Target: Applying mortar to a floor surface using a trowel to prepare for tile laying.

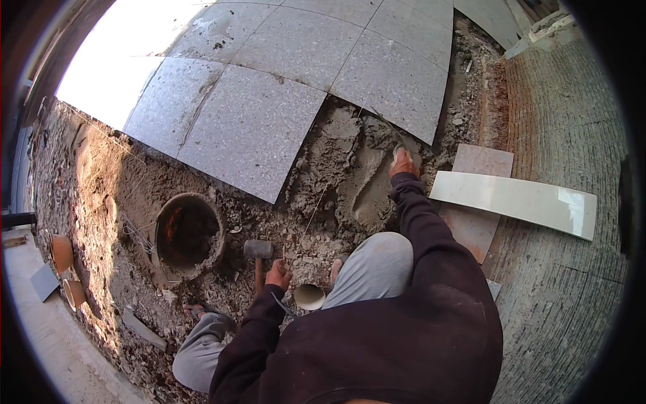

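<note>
My right hand is closed at the right side of a bed of wet mortar. It grips what looks like a trowel, whose thin grey blade points away toward the tile edge; the handle is hidden in my fist. Beside a mallet with a dark head and wooden handle, my left hand is closed low over the rubble. Something thin pokes up from its fingers, too small to name. Large grey speckled floor tiles border the mortar on its far and left sides.
A mortar-crusted bucket stands left of the mallet. Near my knee sits a pale round container. A glossy cream tile strip lies across a pinkish tile at right, by ridged flooring. Two orange-brown pots stand far left.
</note>
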A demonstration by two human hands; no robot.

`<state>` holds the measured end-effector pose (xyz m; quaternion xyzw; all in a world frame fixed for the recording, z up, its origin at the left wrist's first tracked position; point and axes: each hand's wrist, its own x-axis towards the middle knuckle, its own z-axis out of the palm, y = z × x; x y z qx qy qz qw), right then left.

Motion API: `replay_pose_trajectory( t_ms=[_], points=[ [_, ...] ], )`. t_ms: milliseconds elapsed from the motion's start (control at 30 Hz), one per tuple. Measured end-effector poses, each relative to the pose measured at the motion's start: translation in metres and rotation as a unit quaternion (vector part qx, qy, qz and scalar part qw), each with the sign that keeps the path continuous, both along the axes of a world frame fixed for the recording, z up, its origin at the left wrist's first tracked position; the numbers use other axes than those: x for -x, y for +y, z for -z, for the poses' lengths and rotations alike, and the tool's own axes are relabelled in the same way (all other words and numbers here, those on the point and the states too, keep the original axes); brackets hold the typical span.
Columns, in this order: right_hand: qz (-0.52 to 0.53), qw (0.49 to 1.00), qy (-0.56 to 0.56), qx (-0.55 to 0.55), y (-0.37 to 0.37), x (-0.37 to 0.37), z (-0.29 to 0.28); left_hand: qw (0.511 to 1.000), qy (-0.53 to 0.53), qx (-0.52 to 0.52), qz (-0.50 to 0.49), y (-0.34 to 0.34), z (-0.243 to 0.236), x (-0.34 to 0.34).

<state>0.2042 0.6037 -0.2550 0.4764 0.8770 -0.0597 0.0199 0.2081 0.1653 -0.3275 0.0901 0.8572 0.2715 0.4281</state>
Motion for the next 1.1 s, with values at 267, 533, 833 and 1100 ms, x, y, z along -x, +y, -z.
replay_pose_trajectory(
  t_ms=[267,533,833,1100],
  points=[
    [0.260,0.872,0.183,0.373,0.005,-0.038,0.003,0.992,-0.118,-0.050,-0.009,0.003,-0.001,-0.010],
    [-0.070,0.963,-0.096,0.240,0.011,0.052,0.042,0.976,-0.175,-0.133,0.004,-0.007,0.008,-0.008],
    [0.096,0.963,-0.125,0.217,0.082,-0.044,0.076,0.962,-0.225,-0.156,0.022,-0.002,0.005,-0.004],
    [0.046,0.938,-0.266,0.215,0.049,-0.055,0.112,0.965,-0.164,-0.207,0.005,-0.019,0.010,0.012]
  ],
)
